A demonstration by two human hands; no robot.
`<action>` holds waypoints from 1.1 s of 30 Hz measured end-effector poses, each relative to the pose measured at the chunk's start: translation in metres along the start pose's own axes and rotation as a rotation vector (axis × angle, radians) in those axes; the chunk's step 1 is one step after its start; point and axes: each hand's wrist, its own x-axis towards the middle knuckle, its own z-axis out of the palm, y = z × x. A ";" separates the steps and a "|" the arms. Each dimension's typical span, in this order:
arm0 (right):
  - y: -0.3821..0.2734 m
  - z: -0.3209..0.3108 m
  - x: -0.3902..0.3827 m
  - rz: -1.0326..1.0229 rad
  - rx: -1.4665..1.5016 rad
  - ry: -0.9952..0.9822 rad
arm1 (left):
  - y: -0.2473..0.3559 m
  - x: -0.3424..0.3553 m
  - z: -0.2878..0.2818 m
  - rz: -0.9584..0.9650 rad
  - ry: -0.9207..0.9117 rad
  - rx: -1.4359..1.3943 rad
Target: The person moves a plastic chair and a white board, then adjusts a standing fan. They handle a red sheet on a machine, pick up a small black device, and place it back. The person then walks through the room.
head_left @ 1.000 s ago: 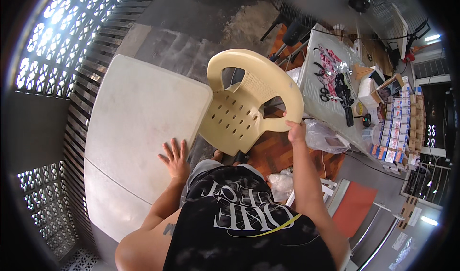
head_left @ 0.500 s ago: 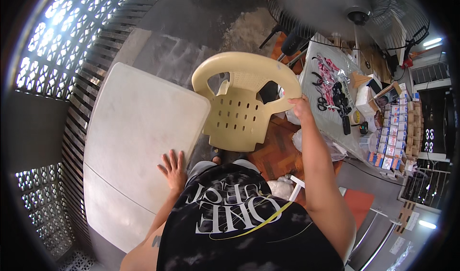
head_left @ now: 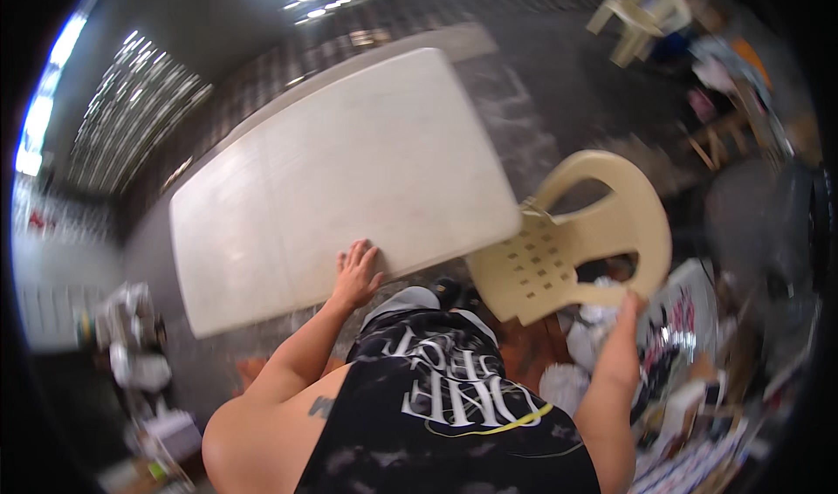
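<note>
White desk [head_left: 345, 188] at left; left hand [head_left: 356, 276] lies on it by near edge, fingers spread, holding nothing. Pale yellow chair [head_left: 567, 241] at desk's right corner, which hides part of seat; blur leaves contact between them unclear. Right hand [head_left: 633, 302] wrapped around chair's armrest [head_left: 598, 296]. Farther off, second chair [head_left: 630, 16] stands untouched. Chair handling looks midway: grip made, release not yet done, most of seat outside desk's edge.
</note>
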 end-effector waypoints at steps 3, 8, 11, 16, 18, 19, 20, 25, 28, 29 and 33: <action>-0.008 -0.003 -0.013 -0.069 -0.088 0.051 | -0.035 -0.035 0.004 -0.132 0.080 -0.021; -0.030 -0.002 -0.060 -0.066 -0.319 0.257 | -0.104 -0.074 0.004 -0.396 0.282 -0.102; -0.051 0.002 -0.082 0.015 -0.373 0.148 | -0.172 -0.097 -0.007 -0.580 0.405 -0.134; -0.075 0.066 -0.165 -0.181 -0.593 0.437 | -0.319 -0.090 -0.051 -0.716 0.498 -0.076; -0.082 0.105 -0.219 -0.537 -0.561 0.216 | -0.392 -0.070 -0.081 -0.749 0.512 -0.086; -0.088 0.128 -0.248 -0.641 -0.515 0.177 | -0.429 -0.061 -0.096 -0.786 0.510 -0.097; -0.094 0.153 -0.278 -0.696 -0.504 0.158 | -0.468 -0.053 -0.111 -0.810 0.489 -0.085; -0.175 0.273 -0.376 -0.896 -0.723 -0.123 | -0.631 -0.035 -0.165 -1.102 0.401 0.006; -0.225 0.359 -0.396 -0.914 -0.825 -0.152 | -0.712 -0.044 -0.176 -1.259 0.423 -0.031; -0.240 0.383 -0.398 -0.844 -0.871 -0.138 | -0.736 -0.049 -0.174 -1.311 0.436 -0.034; -0.273 0.442 -0.402 -0.491 -0.934 -0.107 | -0.808 -0.084 -0.159 -1.406 0.424 -0.165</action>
